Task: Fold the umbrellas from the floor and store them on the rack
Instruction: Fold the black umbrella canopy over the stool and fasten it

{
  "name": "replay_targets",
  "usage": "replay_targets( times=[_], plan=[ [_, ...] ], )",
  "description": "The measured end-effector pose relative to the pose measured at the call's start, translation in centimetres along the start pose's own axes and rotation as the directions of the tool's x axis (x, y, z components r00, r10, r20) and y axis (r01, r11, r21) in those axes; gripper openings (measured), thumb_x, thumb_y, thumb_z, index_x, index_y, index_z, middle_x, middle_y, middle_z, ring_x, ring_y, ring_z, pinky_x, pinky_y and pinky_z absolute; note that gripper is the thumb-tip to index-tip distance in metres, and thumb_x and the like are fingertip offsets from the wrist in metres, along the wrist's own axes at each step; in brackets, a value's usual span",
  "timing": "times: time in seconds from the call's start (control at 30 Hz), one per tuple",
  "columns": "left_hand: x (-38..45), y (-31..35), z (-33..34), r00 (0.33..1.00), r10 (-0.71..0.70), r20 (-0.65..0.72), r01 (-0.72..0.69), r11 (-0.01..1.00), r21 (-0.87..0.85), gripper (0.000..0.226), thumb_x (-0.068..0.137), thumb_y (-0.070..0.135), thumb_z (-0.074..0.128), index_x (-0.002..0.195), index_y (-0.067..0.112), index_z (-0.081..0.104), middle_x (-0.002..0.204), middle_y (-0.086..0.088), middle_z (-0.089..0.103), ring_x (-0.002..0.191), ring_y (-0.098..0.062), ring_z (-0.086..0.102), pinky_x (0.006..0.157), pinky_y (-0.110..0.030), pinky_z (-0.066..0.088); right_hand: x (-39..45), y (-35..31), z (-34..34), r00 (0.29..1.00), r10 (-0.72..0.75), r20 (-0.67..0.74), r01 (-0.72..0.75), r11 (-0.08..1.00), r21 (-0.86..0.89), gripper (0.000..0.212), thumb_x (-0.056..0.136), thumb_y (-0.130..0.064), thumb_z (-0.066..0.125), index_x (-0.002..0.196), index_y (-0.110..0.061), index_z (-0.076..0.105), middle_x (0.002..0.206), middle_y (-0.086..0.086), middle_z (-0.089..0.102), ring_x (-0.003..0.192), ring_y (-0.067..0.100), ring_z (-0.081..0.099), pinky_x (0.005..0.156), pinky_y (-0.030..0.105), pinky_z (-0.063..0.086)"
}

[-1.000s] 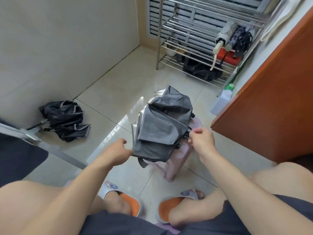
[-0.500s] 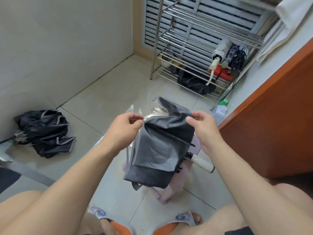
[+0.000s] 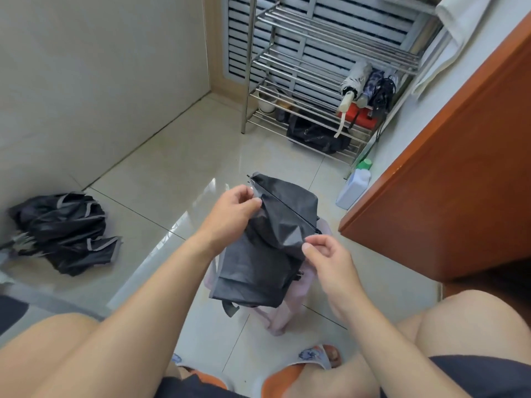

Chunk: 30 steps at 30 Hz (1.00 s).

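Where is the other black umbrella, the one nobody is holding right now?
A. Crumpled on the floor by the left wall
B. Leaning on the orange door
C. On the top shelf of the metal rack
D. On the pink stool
A: the unfolded black umbrella lies crumpled on the floor tiles beside the left wall, away from the metal rack.

1. One view only, head-worn, wide-angle. No second view, so no shared ground.
2. Faces forward and steeply down, from a seated person; bare knees fill both lower corners.
3. Nearest: left hand point(image 3: 232, 211) and right hand point(image 3: 327, 254) at frame centre, on the grey umbrella point(image 3: 267, 254), close under the lens.
4. Middle ground: tiled floor point(image 3: 172, 179), black umbrella point(image 3: 63, 231) at left edge.
5. Far end: metal rack point(image 3: 316, 67) top centre, orange-brown door point(image 3: 459, 168) at right. Straight edges bow near the borders.
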State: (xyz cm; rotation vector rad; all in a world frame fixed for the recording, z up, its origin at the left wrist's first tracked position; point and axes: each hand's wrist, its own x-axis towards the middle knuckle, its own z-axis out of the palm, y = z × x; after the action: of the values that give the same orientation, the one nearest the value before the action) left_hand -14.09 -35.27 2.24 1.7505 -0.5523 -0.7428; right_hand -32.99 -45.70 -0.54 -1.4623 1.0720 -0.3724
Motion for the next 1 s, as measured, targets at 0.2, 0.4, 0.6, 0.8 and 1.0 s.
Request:
replay_targets(
  times=[0.2,0.4,0.6,0.8,1.0],
  plan=[
    [-1.9,0.5,-1.1,0.991,-0.023,-0.13,0.067,0.939,0.338,0.008,0.098,0.024,0.056,0.105,0.027,0.057,0.071,0.004,0.064,0.062,-0.008,0.055,0.055,-0.025,0.036,2.0,0.0,-0.8,0.912,0.372,0.174,-0.41,0.847,0.338,0.025,0.103,-0.035,0.056,0.111,-0.013,0.067,0.097,0.008,0.075,0.08,0.021,0.066,0.079,0.031,0.051],
    [-3.3,-2.1,-2.9,0.921,-0.39,0.023,0.368,0.886,0.28,0.028,0.094,0.032,0.07,0.072,0.016,0.064,0.075,-0.002,0.06,0.074,-0.019,0.053,0.069,-0.031,0.039,2.9,0.3,-0.3,0.831,0.493,0.259,-0.554,0.772,0.31,0.015,0.095,-0.038,0.067,0.097,-0.023,0.067,0.078,-0.007,0.072,0.062,0.009,0.049,0.063,0.022,0.037],
    [-3.4,-2.2,-3.3,0.901,-0.433,0.013,0.431,0.9,0.063,0.023,0.101,0.028,0.062,0.08,0.019,0.063,0.084,0.003,0.058,0.08,-0.018,0.049,0.078,-0.031,0.042,3.2,0.8,0.0,0.788,0.554,0.267,-0.614,0.73,0.299,0.023,0.093,-0.029,0.071,0.076,-0.022,0.057,0.055,-0.005,0.047,0.05,0.01,0.035,0.058,0.023,0.032],
    [-4.5,-2.1,-3.5,0.835,-0.539,0.109,0.534,0.842,0.069,0.021,0.106,0.031,0.052,0.088,0.022,0.057,0.092,-0.001,0.066,0.074,-0.019,0.066,0.074,-0.032,0.051,3.2,0.3,-0.7,0.849,0.518,0.109,-0.522,0.785,0.333,0.012,0.092,-0.019,0.069,0.083,-0.018,0.061,0.06,-0.003,0.046,0.05,0.01,0.039,0.054,0.023,0.034],
    [-4.4,-1.7,-3.2,0.863,-0.5,0.069,0.497,0.866,0.053,0.013,0.104,0.028,0.056,0.092,0.022,0.056,0.088,-0.001,0.073,0.069,-0.018,0.068,0.072,-0.031,0.049,1.4,-0.5,-0.7,0.671,0.574,0.469,-0.741,0.55,0.386,0.022,0.089,-0.027,0.073,0.107,-0.015,0.067,0.11,0.014,0.066,0.104,0.031,0.063,0.086,0.043,0.052]
  ],
)
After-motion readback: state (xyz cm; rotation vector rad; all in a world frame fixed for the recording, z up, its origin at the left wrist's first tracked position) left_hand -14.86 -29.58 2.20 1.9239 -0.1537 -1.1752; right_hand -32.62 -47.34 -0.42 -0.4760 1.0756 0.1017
